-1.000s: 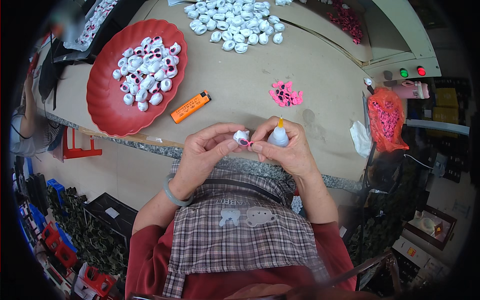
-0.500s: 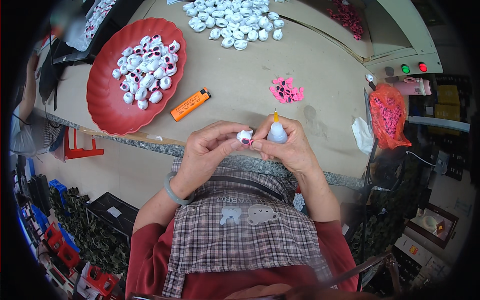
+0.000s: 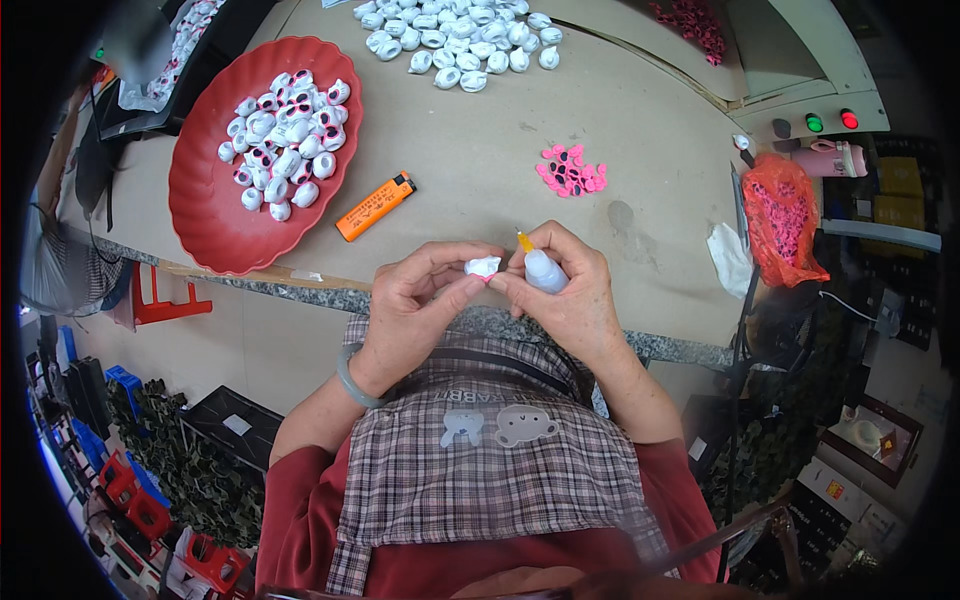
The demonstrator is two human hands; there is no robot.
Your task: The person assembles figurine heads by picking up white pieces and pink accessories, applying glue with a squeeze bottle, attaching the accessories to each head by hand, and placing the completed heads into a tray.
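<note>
My left hand (image 3: 420, 300) pinches a small white plastic piece (image 3: 483, 267) with a pink edge, held at the near edge of the table. My right hand (image 3: 570, 290) touches the same piece with its fingertips and grips a small clear glue bottle (image 3: 543, 270) with an orange nozzle pointing away from me. Both hands meet just above my checked apron. A green bangle sits on my left wrist.
A red scalloped plate (image 3: 215, 215) holds several white and pink pieces at the left. An orange lighter (image 3: 375, 207) lies beside it. Small pink parts (image 3: 570, 170) lie ahead, a heap of white pieces (image 3: 455, 40) farther back, an orange bag (image 3: 785, 215) at the right.
Both hands stay together at the table edge; the fingers have shifted slightly around the white piece and the bottle has tilted a little.
</note>
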